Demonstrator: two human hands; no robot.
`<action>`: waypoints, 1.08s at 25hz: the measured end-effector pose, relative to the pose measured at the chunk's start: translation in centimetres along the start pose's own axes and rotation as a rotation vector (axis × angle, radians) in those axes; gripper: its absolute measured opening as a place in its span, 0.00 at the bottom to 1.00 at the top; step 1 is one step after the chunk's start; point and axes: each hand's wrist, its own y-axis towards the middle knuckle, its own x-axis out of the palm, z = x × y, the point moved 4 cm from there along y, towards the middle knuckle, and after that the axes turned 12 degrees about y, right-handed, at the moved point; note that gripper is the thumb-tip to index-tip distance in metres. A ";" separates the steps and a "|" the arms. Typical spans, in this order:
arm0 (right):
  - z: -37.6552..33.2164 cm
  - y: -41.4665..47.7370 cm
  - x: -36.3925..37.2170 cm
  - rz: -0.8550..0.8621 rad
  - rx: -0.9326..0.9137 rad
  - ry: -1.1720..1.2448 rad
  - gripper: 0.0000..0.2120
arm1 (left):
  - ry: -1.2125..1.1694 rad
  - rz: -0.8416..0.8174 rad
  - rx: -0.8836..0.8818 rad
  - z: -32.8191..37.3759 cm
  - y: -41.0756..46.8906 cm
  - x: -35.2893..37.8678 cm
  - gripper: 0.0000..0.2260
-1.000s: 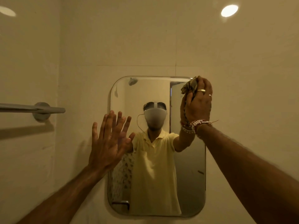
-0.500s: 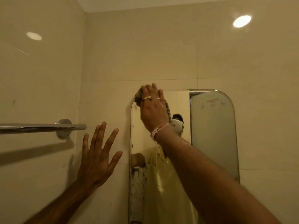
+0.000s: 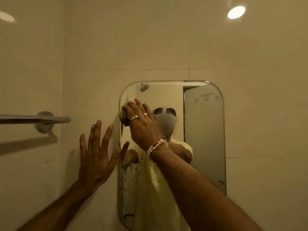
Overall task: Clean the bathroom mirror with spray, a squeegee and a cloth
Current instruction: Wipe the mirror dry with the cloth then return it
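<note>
The right hand (image 3: 141, 124) has its grip flattened over a bunched cloth (image 3: 124, 117), palm and fingers pressing it against the upper left part of the mirror (image 3: 205, 139), close to the left edge; the left hand (image 3: 95, 157) is spread wide, fingers splayed and holding nothing, laid on or just off the wall tile beside the mirror's left edge, near the towel rail (image 3: 35, 120) to its left; which of the two I cannot tell. The step in hand looks like the cloth wipe; to do it well, keep the palm flat so pressure is even, work in overlapping passes from the top down, run the cloth right into the rounded corners, and refold to a dry face when streaks appear; no spray or squeegee is in view.
</note>
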 end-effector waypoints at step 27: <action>-0.6 -3.8 2.3 0.150 0.115 -0.043 0.30 | -0.032 -0.084 -0.022 -1.0 -2.5 0.1 0.34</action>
